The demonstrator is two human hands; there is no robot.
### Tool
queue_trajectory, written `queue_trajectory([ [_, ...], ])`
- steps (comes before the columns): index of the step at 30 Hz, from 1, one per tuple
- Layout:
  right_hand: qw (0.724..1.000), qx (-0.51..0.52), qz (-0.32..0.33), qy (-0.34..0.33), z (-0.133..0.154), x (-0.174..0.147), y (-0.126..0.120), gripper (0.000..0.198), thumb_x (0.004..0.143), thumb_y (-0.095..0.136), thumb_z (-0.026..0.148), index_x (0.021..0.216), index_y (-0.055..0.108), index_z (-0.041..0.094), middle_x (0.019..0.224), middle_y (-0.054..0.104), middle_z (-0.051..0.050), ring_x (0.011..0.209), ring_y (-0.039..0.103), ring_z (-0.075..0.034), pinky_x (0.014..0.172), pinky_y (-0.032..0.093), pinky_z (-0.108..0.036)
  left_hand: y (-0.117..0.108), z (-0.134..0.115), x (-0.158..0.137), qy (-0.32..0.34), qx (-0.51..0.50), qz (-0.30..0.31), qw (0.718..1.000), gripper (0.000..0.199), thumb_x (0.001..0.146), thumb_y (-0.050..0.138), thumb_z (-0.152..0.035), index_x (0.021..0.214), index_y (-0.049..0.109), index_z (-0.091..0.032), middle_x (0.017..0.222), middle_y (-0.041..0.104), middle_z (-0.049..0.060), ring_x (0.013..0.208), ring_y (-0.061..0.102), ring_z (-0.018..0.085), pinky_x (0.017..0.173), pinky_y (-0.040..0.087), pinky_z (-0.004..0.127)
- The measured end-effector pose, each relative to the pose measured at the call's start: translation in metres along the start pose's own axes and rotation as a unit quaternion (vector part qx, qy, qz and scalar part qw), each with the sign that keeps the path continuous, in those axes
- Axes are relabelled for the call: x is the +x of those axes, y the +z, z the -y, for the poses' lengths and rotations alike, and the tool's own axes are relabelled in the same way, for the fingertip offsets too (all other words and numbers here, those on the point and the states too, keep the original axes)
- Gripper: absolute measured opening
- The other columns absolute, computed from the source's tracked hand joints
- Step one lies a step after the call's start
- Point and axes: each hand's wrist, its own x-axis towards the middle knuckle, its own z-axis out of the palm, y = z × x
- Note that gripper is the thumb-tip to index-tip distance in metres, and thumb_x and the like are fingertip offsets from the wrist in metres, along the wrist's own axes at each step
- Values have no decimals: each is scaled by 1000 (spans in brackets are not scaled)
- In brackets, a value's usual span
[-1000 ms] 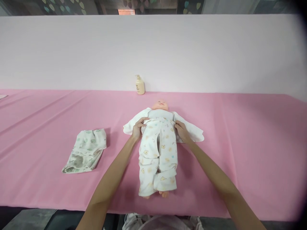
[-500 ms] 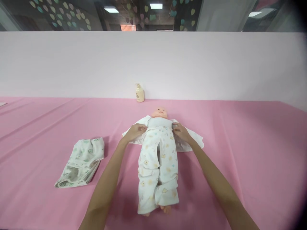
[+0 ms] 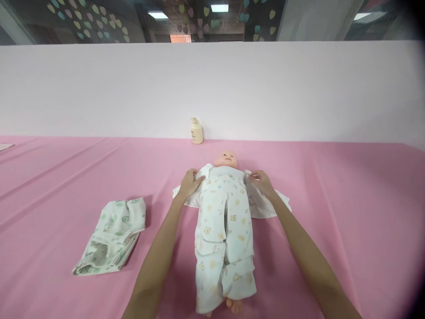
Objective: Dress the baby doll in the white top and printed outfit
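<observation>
A baby doll (image 3: 229,158) lies on its back, head away from me. It wears a white shirt (image 3: 264,204) with its side spread out, and patterned white pants (image 3: 212,212) with a split at the crotch. The pants' waist sits high on the chest, and the toes show below the cuffs. My left hand (image 3: 190,184) rests on the shirt sleeve beside the waist, thumb and fingers apart. On the other side my right hand (image 3: 262,182) touches the shirt near the doll's arm, fingers loosely stretched out.
A folded white cloth with green prints (image 3: 114,235) lies left of the doll. Behind its head a cream pump bottle (image 3: 197,133) stands against the white wall (image 3: 212,88). A pink sheet (image 3: 315,266) covers the surface. Part of a pale item (image 3: 5,146) shows at the far left.
Both hands have come off the pants' waistband and moved slightly outward onto the shirt. The fingers have loosened. The whole view has shifted a little.
</observation>
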Motion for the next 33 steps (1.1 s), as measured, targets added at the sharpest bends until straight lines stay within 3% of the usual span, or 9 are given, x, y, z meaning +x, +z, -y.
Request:
queue_trajectory([
  [4,992,-64,70,83,-13,0,-33,39,81,50,48,94,65,14,93,66,-7,82,58,-18,68,42,-26,-19,6,0,-110,61,49,991,44,71,58,-62,80,56,-19,82,63,9,80,58,26,73,38,35],
  [10,969,-166,118,136,-14,-11,-57,33,79,53,46,76,66,15,73,65,-7,66,59,-18,56,38,-26,-47,-12,-2,-28,2,-39,999,23,76,57,-42,71,50,-20,68,54,0,65,48,15,60,34,26],
  [15,936,-290,108,171,-6,-17,-61,39,83,45,47,81,65,14,82,65,-17,75,62,-27,60,40,-34,-62,-47,-24,-59,17,42,997,18,76,58,-36,77,51,-20,69,57,3,62,52,19,58,34,29],
  [19,934,-309,109,146,-11,-12,-64,28,79,53,40,82,63,14,87,65,-18,78,62,-28,60,39,-33,-48,-90,-51,9,-69,42,997,14,76,60,-32,83,55,-21,69,60,3,63,55,21,63,36,30],
  [22,943,-306,59,116,-7,-5,-64,21,82,49,33,79,60,16,85,64,-14,79,61,-26,60,38,-32,-21,-120,-72,69,-117,124,983,25,79,58,-36,100,58,-22,62,59,-1,53,54,18,59,38,29],
  [26,985,-158,-57,42,37,-17,-63,24,87,44,34,75,56,17,78,63,-9,78,59,-22,63,40,-29,12,-145,-99,126,-43,352,926,49,83,49,-37,129,48,-19,53,58,-3,48,56,19,53,40,29],
  [29,980,128,149,-17,88,-52,-62,19,84,51,36,89,56,19,80,64,-4,68,60,-17,59,45,-26,6,-163,-118,230,101,410,877,44,84,47,-42,122,57,-22,61,64,2,62,61,22,56,41,30],
  [31,905,213,363,-65,116,-78,-63,22,84,56,40,92,55,20,90,66,-5,73,64,-18,64,51,-30,-19,-177,-133,267,149,443,843,39,85,48,-44,117,61,-27,70,68,3,70,63,23,57,41,30],
  [33,856,228,452,-102,133,-100,-67,25,84,59,42,92,55,19,93,66,-6,78,66,-19,69,54,-33,-56,-191,-156,292,118,503,805,31,87,49,-43,113,62,-33,81,71,0,72,64,20,59,44,28],
])
